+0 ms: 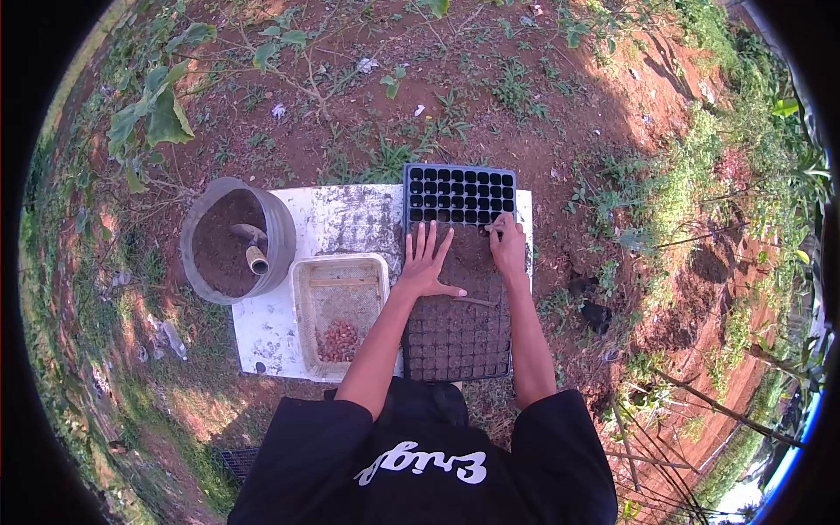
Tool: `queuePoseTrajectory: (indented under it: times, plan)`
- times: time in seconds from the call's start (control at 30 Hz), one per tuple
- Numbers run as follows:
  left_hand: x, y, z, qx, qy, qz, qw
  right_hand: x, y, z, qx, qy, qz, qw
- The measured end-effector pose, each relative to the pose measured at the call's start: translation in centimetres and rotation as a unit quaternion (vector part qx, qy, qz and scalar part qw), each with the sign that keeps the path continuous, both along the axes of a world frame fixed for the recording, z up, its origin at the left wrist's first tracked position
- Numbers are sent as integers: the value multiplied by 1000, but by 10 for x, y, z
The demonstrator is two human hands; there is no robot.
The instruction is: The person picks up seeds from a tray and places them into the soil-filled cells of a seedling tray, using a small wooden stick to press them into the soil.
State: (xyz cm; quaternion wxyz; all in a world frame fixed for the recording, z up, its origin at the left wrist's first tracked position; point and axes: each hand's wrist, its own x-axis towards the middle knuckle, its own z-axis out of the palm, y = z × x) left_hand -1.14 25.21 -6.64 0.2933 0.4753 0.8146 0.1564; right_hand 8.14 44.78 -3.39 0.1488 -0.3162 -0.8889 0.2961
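Note:
A black seedling tray (458, 166) stands on a white board. Its far rows of cells are empty, while soil fills the middle and near rows. My left hand (423, 269) lies with spread fingers on the soil near the tray's left edge. At the right edge, by the border between soil and empty cells, my right hand (507, 249) has its fingertips pinched together; what they hold, if anything, is too small to name. A thin stick (475, 301) lies across the soil between my hands.
Left of the tray, a shallow tub (298, 306) holds small reddish pieces (339, 339). Beyond it, a bucket (194, 254) contains soil and a trowel (255, 257). The white board (262, 337) rests above weedy ground, with leafy branches (166, 114) at the upper left.

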Motion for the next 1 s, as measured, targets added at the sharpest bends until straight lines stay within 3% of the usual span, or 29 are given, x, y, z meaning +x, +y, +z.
queuePoseTrajectory:
  times: [0.17,0.4,0.47,0.6,0.67,0.77,1.0]
  plan:
    - [-1,1,-1,-7,-6,-1,1000,-2,-4,-4,72,-89,33,993]
    - [0,1,-2,-4,-11,-1,1000,-2,-5,-5,125,-105,44,986]
    - [-1,1,-2,-4,-10,-1,1000,4,-4,-2,43,-39,49,997]
    - [-3,-1,0,7,-21,-4,1000,36,-28,7,-4,40,14,999]
    - [-3,-1,1,17,-27,-3,999,56,-53,10,-59,44,-71,995]
    - [-5,-2,4,3,-29,-14,999,83,-83,18,12,29,8,999]
    - [-6,-2,4,-12,-30,-32,999,115,-107,-4,-3,7,31,999]
